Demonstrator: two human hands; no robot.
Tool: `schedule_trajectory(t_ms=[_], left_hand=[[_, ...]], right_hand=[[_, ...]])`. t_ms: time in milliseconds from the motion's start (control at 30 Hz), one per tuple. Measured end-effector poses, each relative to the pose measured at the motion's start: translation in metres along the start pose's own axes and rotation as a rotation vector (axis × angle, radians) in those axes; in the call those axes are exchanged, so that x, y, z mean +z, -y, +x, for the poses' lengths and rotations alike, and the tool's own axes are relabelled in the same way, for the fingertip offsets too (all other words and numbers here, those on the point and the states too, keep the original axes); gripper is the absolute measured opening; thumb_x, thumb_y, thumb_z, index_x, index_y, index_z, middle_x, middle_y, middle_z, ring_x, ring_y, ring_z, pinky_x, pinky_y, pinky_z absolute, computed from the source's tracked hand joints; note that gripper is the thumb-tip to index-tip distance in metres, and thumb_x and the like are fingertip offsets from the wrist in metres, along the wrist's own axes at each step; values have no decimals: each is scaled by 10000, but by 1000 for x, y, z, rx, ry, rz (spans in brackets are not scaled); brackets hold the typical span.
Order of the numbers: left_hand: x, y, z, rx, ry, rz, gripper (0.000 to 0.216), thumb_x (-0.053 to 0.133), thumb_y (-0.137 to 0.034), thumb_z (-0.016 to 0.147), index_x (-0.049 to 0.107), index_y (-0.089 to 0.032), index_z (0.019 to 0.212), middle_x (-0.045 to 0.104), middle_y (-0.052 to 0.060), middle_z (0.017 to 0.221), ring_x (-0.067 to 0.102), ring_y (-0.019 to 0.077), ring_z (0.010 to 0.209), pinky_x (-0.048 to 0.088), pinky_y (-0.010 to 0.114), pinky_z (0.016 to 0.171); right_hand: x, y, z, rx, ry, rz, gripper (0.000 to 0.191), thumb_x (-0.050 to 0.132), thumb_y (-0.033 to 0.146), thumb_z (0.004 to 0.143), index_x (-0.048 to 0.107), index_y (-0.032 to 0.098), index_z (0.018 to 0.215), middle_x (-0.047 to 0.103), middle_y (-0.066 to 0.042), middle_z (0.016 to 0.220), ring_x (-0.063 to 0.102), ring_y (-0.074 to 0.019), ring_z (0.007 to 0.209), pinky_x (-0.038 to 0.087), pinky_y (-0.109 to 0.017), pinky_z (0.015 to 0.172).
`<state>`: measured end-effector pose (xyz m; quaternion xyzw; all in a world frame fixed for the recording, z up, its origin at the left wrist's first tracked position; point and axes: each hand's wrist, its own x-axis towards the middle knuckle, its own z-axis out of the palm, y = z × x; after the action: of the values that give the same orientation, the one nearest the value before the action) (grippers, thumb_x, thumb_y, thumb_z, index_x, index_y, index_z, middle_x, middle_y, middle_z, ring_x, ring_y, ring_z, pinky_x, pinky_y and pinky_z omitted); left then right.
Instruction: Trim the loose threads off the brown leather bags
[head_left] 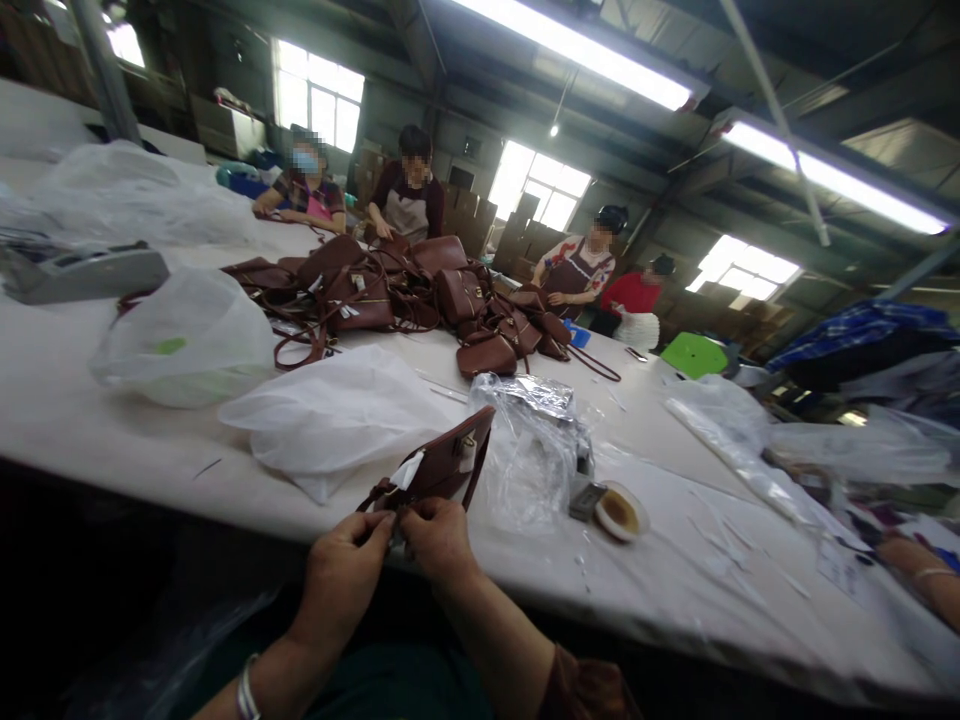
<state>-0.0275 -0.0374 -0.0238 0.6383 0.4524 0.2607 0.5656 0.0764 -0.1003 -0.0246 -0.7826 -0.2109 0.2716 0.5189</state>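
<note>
1. Nearest the camera, two bare forearms (510,640) stretch from about four and seven o'clock, as seen from the hands; a bracelet (246,692) circles the left wrist.
2. The left hand (341,560) and right hand (441,540) nearly meet, each in a narrow pinch, thumb to fingers, at the near end of a brown bag (444,468); which small part they grip is hidden.
3. That bag tilts upward toward one o'clock at the near edge of the desk (172,440), white paper (409,470) on its face.
4. My judgement: the step in hand is close fingertip work on that end. A next move calls for steady pinches and a bag kept from twisting.
5. Just beyond, a white sheet (337,410) spreads at eleven, clear plastic (525,480) at two, a round dish (621,512) at three.
6. Farther, a heap of brown bags (367,295) lies at twelve.
7. Beyond it, co-workers (412,205) sit or stand between eleven and two; another person's hand (911,558) shows at three.
</note>
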Motion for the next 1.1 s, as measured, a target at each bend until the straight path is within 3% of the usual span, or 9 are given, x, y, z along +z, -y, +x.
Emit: schedule_trajectory(t_ms=[233,467,533,633,767,833,1000,1100], left_hand=[[-4,6,4,251,30,47,175,628,-375,785,729,-233,771,726,37,760,657,235,742,478,284,706],[1,21,-6,728,-36,269,227,487,-254,892,708,-229,936,663,101,867,642,218,849,500,294,776],[3,21,-12,779,-100,370,268,439,-225,897,707,-219,888,632,113,840,626,219,823,499,314,762],[2,16,-17,778,-97,448,258,467,-261,868,717,-214,910,599,125,858,600,235,820,498,346,727],[-11,8,-19,720,59,271,247,493,-276,843,721,-190,807,602,133,901,597,235,869,491,345,760],[-15,7,-20,603,121,109,250,497,-284,853,709,-178,777,624,122,881,606,224,856,490,343,782],[-8,8,-16,-168,189,-399,242,576,-364,849,629,-140,927,652,83,809,638,197,723,525,317,630],[1,7,-9,-416,365,-631,250,646,-357,826,625,-127,920,657,70,816,613,128,636,525,258,593]], right_hand=[[2,2,2,13,183,192,293,568,388,703,551,173,505,524,-6,437,488,-119,353,329,-214,355],[3,-11,6,-56,229,179,481,596,602,688,540,156,517,438,18,428,361,-79,336,259,-218,338],[1,-20,9,-21,229,168,519,626,644,671,593,135,575,446,16,435,369,-85,349,257,-221,344],[-2,-32,15,26,270,204,551,672,663,646,653,113,667,497,-4,469,418,-100,393,300,-223,378],[-4,-39,17,62,325,252,550,662,679,650,627,130,658,476,10,435,379,-90,361,241,-214,367],[-3,-35,13,52,310,225,524,641,661,680,598,140,641,482,11,430,359,-78,349,219,-205,367],[-1,-17,2,34,196,178,427,604,564,719,544,164,584,467,26,414,356,-78,351,230,-208,366],[-3,-12,6,-11,173,173,372,586,495,733,538,168,560,459,35,437,364,-80,376,257,-216,382]])
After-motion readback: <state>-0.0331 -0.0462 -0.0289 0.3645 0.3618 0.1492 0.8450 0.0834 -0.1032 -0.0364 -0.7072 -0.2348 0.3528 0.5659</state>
